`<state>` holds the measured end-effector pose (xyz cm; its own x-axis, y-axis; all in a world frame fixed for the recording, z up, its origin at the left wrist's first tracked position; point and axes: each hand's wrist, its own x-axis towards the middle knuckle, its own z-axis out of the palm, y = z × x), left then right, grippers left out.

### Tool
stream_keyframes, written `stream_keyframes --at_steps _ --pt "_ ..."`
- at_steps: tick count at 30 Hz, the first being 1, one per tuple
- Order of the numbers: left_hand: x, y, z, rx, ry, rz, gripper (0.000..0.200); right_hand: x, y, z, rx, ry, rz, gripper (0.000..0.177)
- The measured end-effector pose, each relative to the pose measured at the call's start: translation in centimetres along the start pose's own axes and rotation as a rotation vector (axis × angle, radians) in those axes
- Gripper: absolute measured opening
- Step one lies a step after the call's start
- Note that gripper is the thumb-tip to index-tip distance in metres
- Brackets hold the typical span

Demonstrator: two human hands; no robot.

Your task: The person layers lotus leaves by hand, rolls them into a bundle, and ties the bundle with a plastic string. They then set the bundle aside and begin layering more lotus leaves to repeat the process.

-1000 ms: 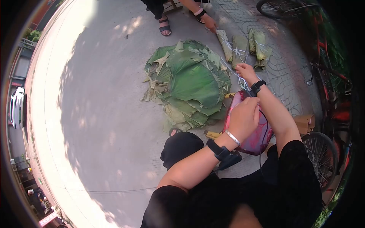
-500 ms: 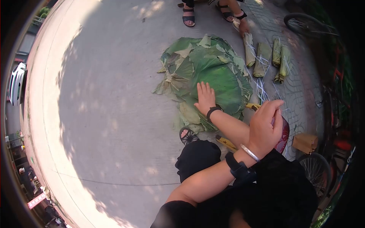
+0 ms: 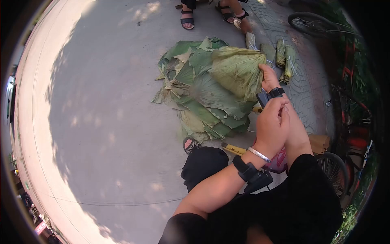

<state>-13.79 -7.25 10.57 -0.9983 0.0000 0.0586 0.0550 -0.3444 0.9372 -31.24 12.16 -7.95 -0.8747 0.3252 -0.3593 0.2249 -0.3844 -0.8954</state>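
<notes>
A broad pile of green and faded lotus leaves (image 3: pixel 195 89) lies on the pavement in front of me. My right hand (image 3: pixel 269 77) grips the edge of a yellow-green lotus leaf (image 3: pixel 235 69), whose pale side faces up over the pile's right part. Nearer to me, my left hand (image 3: pixel 274 124), with a silver bracelet, is closed with curled fingers just over my right forearm. What it holds, if anything, is hidden.
Tied leaf rolls (image 3: pixel 289 61) lie beyond the pile, where another person's hand (image 3: pixel 245 26) touches one. A yellow strip (image 3: pixel 233 149) is by my knee. A paper bag (image 3: pixel 319 142) and a bicycle wheel (image 3: pixel 335 171) stand at right.
My right hand, flat on a green leaf before, has moved right and now holds a yellow-green leaf by its edge. My left hand stays closed. The view has shifted slightly.
</notes>
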Motion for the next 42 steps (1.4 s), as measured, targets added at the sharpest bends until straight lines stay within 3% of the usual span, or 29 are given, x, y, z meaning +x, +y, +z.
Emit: stream_keyframes --at_steps 4,7,9,11,13,14,17,20,26,27,29,30,33,36,39,40,42 --pt "0.1 -1.3 0.6 0.108 -0.077 0.046 0.019 -8.9 -14.3 0.4 -0.158 0.188 -0.815 0.018" --pt "0.9 -0.8 -0.1 0.17 0.009 0.18 0.019 -17.0 -16.3 -0.8 -0.668 0.01 -0.988 0.017" --pt "0.2 -1.0 1.2 0.173 -0.041 0.153 0.02 -21.3 -16.5 -3.3 -0.754 -0.031 -0.819 0.019" --pt "1.9 -1.3 -0.4 0.188 0.064 0.207 0.022 -25.6 -12.3 -5.1 -1.347 -0.507 -0.802 0.036" --pt "1.2 -2.1 0.0 0.31 -0.081 0.318 0.025 -28.5 -8.5 -9.4 -1.574 -0.63 -0.602 0.049" --pt "0.7 -2.8 0.5 0.374 -0.149 0.378 0.027 -29.9 -7.2 -10.8 -1.609 -0.617 -0.565 0.051" --pt "-2.5 -6.6 1.8 0.57 -0.849 0.476 0.034 -33.6 -5.3 -13.0 -1.672 -0.572 -0.473 0.057" --pt "-7.2 -11.7 1.5 0.764 -1.037 0.437 0.041 -36.0 -4.3 -14.3 -1.657 -0.484 -0.431 0.06" --pt "-10.0 -12.9 -0.5 0.925 -1.298 0.455 0.05 -38.6 -6.2 -14.6 -1.598 -0.561 -0.106 0.05" --pt "-10.1 -12.9 -0.7 0.955 -1.291 0.448 0.051 -37.1 -6.4 -14.7 -1.464 -0.593 -0.17 0.046" --pt "-10.7 -13.3 -0.4 1.005 -1.281 0.431 0.052 -33.9 -8.2 -11.7 -1.299 -0.54 -0.126 0.038" --pt "-10.9 -13.3 -0.5 1.03 -1.287 0.419 0.051 -32.0 -8.4 -9.8 -1.3 -0.468 -0.268 0.033" --pt "-10.9 -13.2 -0.1 1.07 -1.301 0.408 0.047 -25.2 -7.4 -3.2 -1.293 -0.517 -0.346 0.037" --pt "-11.4 -12.7 0.0 1.096 -1.299 0.353 0.038 -19.0 -1.8 3.6 -1.29 -0.708 -0.352 0.04" --pt "-11.3 -12.1 0.9 0.913 -1.173 0.058 0.033 -15.0 6.2 10.2 -1.381 -0.822 -0.159 0.048" --pt "-11.7 -12.2 0.9 0.937 -1.21 0.108 0.034 -14.5 8.2 12.1 -1.408 -0.848 -0.085 0.05" --pt "-13.1 -13.3 0.7 0.886 -1.229 0.127 0.035 -14.5 11.8 14.7 -1.596 -0.824 -0.141 0.052"
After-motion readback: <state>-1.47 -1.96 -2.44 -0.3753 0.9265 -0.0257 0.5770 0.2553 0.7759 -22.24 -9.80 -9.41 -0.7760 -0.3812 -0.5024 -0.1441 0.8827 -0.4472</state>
